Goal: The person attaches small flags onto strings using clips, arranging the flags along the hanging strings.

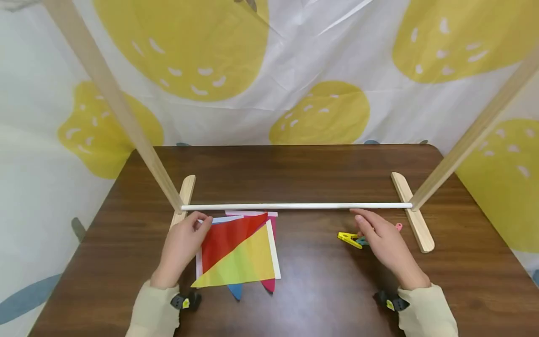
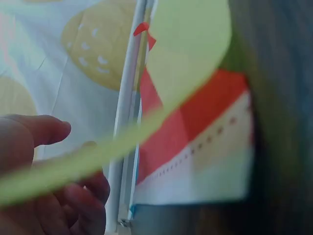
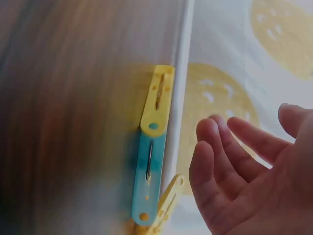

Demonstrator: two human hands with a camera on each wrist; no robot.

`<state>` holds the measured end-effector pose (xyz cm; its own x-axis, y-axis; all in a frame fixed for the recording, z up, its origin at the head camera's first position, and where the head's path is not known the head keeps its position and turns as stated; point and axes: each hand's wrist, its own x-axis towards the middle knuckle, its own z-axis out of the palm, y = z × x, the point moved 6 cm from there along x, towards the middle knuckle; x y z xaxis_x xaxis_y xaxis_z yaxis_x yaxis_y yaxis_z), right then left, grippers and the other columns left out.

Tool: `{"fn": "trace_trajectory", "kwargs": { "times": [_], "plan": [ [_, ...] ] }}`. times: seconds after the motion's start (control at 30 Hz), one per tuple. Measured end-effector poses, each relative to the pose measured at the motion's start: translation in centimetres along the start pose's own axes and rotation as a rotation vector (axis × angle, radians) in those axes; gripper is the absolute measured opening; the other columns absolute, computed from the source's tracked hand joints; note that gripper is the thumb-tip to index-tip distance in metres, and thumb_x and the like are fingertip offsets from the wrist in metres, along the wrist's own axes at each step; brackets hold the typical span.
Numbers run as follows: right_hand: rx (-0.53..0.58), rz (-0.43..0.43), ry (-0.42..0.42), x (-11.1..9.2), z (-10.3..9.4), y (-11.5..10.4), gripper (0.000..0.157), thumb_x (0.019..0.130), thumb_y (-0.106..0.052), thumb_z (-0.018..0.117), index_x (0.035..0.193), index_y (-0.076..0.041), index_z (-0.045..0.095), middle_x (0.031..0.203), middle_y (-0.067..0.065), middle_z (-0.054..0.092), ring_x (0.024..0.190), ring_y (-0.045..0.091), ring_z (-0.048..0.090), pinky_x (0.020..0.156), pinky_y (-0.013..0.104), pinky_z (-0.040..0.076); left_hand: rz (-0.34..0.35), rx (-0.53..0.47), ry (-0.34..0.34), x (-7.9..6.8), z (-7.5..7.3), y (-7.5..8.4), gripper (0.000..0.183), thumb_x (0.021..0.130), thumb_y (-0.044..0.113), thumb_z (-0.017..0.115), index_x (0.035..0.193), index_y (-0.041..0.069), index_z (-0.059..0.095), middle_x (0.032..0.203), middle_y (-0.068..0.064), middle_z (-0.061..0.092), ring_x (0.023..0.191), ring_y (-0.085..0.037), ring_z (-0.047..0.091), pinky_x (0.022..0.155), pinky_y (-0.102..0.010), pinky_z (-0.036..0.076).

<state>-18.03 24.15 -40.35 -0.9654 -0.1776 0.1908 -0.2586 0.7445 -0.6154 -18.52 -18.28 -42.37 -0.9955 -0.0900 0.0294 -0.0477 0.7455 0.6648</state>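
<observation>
A pile of triangular fabric pennants point(image 1: 242, 262), yellow and red on top with white bands along one edge, lies on the table. Blue and dark pink tips stick out below. My left hand point(image 1: 183, 248) hovers at the pile's upper left corner, its fingers loosely bent; in the left wrist view they grip nothing, and a blurred yellow strip crosses in front. My right hand point(image 1: 385, 245) is held over several plastic clothespins, partly hiding them, with its fingers relaxed. A yellow clothespin point(image 3: 159, 98) and a teal clothespin point(image 3: 149, 178) show fully in the right wrist view.
A white rod point(image 1: 294, 206) runs low between two wooden posts point(image 1: 130, 126), just beyond both hands. Wooden feet point(image 1: 418, 229) support the frame at each side. Behind the brown table point(image 1: 294, 178) hangs a white curtain point(image 1: 236, 117) with yellow fruit prints.
</observation>
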Motion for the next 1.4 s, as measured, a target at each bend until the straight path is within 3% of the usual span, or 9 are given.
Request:
{"fn": "trace_trajectory", "kwargs": {
  "times": [0.13, 0.3, 0.57, 0.7, 0.83, 0.97, 1.1, 1.3, 1.4],
  "plan": [
    [0.197, 0.066, -0.02, -0.3, 0.2, 0.8, 0.038, 0.098, -0.031, 0.031, 0.123, -0.009, 0.049, 0.081, 0.009, 0.058, 0.065, 0.02, 0.057, 0.055, 0.032, 0.047, -0.01, -0.155, -0.027, 0.5, 0.3, -1.0, 0.029, 0.087, 0.042, 0.053, 0.098, 0.016, 0.059, 0.068, -0.006, 0.056, 0.056, -0.021, 0.051, 0.049, -0.029, 0.045],
    [0.414, 0.091, -0.047, -0.6, 0.5, 0.7, 0.035, 0.097, -0.024, 0.036, 0.122, -0.002, 0.048, 0.08, 0.017, 0.057, 0.061, 0.026, 0.054, 0.05, 0.034, 0.046, -0.068, -0.381, -0.09, 0.5, 0.4, -2.6, 0.032, 0.087, 0.042, 0.053, 0.101, 0.013, 0.058, 0.071, -0.012, 0.055, 0.054, -0.025, 0.052, 0.046, -0.032, 0.047],
    [0.581, 0.127, -0.056, -1.1, 1.8, 2.9, 0.035, 0.095, -0.019, 0.041, 0.123, 0.001, 0.047, 0.08, 0.02, 0.055, 0.055, 0.022, 0.053, 0.042, 0.033, 0.043, -0.111, -0.463, -0.068, 0.2, 0.2, -4.2, 0.034, 0.088, 0.042, 0.051, 0.104, 0.012, 0.058, 0.077, -0.014, 0.056, 0.054, -0.025, 0.053, 0.044, -0.028, 0.045],
    [0.584, 0.141, -0.066, -1.3, 1.8, 3.2, 0.035, 0.095, -0.021, 0.042, 0.122, 0.002, 0.047, 0.077, 0.021, 0.054, 0.053, 0.023, 0.054, 0.041, 0.033, 0.044, -0.096, -0.41, -0.035, 0.0, -0.3, -4.1, 0.036, 0.084, 0.047, 0.053, 0.104, 0.017, 0.058, 0.073, -0.012, 0.056, 0.056, -0.026, 0.051, 0.046, -0.029, 0.045],
    [0.577, 0.171, -0.08, -1.4, 1.9, 3.3, 0.037, 0.094, -0.023, 0.044, 0.12, 0.003, 0.048, 0.071, 0.018, 0.052, 0.051, 0.022, 0.055, 0.043, 0.035, 0.046, -0.034, -0.273, -0.014, 0.1, -0.8, -3.6, 0.033, 0.082, 0.046, 0.057, 0.101, 0.02, 0.06, 0.073, -0.007, 0.057, 0.058, -0.023, 0.052, 0.051, -0.03, 0.046],
    [0.571, 0.224, -0.05, -1.4, 1.8, 3.5, 0.037, 0.092, -0.026, 0.048, 0.116, 0.003, 0.051, 0.062, 0.012, 0.05, 0.051, 0.02, 0.056, 0.048, 0.034, 0.049, 0.027, -0.069, -0.027, -0.1, -1.1, -3.3, 0.031, 0.083, 0.04, 0.059, 0.104, 0.018, 0.062, 0.086, -0.003, 0.061, 0.067, -0.02, 0.051, 0.061, -0.033, 0.045],
    [0.531, 0.214, -0.01, -1.4, 1.7, 3.5, 0.034, 0.091, -0.023, 0.051, 0.111, 0.003, 0.055, 0.06, 0.012, 0.053, 0.052, 0.019, 0.055, 0.051, 0.031, 0.049, 0.033, 0.077, -0.076, -0.3, -1.0, -3.5, 0.038, 0.082, 0.035, 0.062, 0.115, 0.016, 0.059, 0.104, -0.004, 0.06, 0.077, -0.019, 0.05, 0.067, -0.036, 0.043],
    [0.316, 0.232, 0.099, -1.8, 0.4, 3.9, 0.029, 0.089, -0.029, 0.054, 0.104, -0.005, 0.063, 0.059, 0.003, 0.047, 0.049, 0.012, 0.044, 0.044, 0.026, 0.038, 0.057, 0.125, -0.124, -0.3, -0.5, -3.3, 0.058, 0.078, 0.035, 0.067, 0.129, 0.016, 0.047, 0.117, -0.01, 0.052, 0.076, -0.019, 0.049, 0.063, -0.034, 0.047],
    [0.337, 0.269, 0.081, -1.8, 0.2, 4.6, 0.032, 0.088, -0.03, 0.055, 0.107, -0.004, 0.062, 0.061, 0.002, 0.047, 0.051, 0.012, 0.044, 0.046, 0.026, 0.039, 0.106, 0.151, -0.105, -0.1, -0.4, -2.9, 0.057, 0.076, 0.03, 0.069, 0.127, 0.014, 0.049, 0.121, -0.013, 0.049, 0.091, -0.025, 0.05, 0.071, -0.043, 0.049]
  ]
}}
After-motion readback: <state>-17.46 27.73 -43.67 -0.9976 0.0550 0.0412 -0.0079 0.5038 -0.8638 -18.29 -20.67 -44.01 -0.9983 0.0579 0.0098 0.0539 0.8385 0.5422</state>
